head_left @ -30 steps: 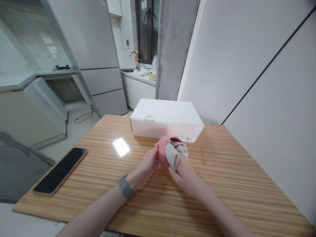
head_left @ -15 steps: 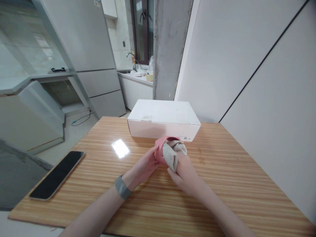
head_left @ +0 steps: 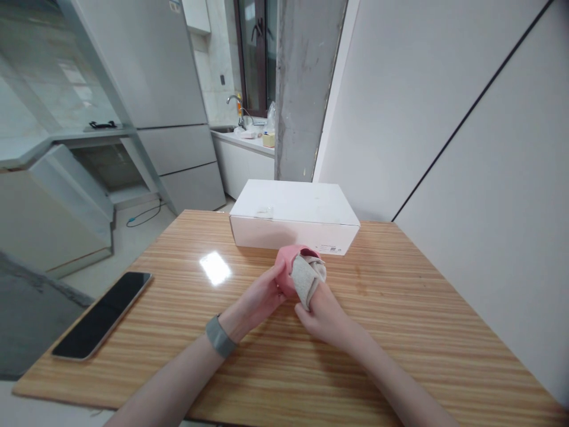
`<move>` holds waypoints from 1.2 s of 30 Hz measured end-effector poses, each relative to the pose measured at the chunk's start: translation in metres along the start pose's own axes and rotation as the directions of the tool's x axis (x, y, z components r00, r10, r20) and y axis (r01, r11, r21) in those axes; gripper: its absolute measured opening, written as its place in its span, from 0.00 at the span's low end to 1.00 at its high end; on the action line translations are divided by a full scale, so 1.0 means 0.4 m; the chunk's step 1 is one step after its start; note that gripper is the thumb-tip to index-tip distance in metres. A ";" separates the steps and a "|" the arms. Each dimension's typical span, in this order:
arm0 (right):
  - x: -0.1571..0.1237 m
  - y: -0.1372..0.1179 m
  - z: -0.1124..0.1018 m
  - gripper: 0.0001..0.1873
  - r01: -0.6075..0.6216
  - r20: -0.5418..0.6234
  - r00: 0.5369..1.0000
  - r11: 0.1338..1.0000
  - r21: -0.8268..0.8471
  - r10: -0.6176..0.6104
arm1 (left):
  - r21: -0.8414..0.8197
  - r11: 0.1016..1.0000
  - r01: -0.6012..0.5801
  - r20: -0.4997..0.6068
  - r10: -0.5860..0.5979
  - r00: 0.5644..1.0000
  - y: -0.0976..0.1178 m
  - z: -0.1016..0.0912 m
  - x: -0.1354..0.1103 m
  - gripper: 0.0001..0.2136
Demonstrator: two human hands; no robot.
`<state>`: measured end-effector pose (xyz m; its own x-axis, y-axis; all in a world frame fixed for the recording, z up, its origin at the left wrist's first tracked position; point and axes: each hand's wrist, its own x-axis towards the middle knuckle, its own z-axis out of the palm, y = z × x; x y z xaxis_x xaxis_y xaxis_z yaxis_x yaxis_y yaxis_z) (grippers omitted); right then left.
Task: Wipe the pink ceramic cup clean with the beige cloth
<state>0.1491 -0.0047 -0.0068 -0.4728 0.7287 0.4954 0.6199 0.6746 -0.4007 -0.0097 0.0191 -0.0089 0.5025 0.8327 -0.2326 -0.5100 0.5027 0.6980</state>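
The left hand (head_left: 260, 301) is closed around the side of the tilted pink bowl (head_left: 287, 260), over the wooden table (head_left: 413, 332); the right hand (head_left: 325, 315) clamps the grey cloth (head_left: 304, 280), partly inside the bowl's opening

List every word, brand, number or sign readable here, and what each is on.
No text can be read.
White cardboard box: small printed marks at the front's lower right, too small to read.
Refrigerator: small label near the top, too small to read.
Pink container, gray cloth, smartphone: none visible.
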 end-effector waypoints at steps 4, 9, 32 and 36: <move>0.010 -0.018 -0.024 0.26 0.018 0.065 0.998 1.000 -0.024 -0.016 | 0.109 0.993 0.034 -0.084 -0.025 0.996 -0.004 -0.018 0.008 0.26; 0.023 -0.051 -0.048 0.16 0.066 0.138 0.988 0.998 -0.014 -0.064 | 0.205 0.969 0.137 -0.149 -0.108 0.983 0.005 -0.021 0.008 0.33; 0.005 -0.043 -0.023 0.17 0.093 0.031 0.995 0.996 0.013 -0.094 | 0.163 0.980 -0.114 -0.064 0.126 0.990 -0.024 -0.008 0.009 0.29; 0.006 -0.061 -0.030 0.16 0.158 0.074 0.984 0.985 0.064 -0.162 | 0.354 0.927 -0.123 -0.203 0.204 0.958 0.005 -0.004 -0.003 0.31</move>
<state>0.1405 -0.0207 0.0136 -0.6124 0.6162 0.4952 0.4959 0.7873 -0.3663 -0.0124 0.0196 -0.0084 0.2352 0.9473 -0.2176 -0.2875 0.2816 0.9154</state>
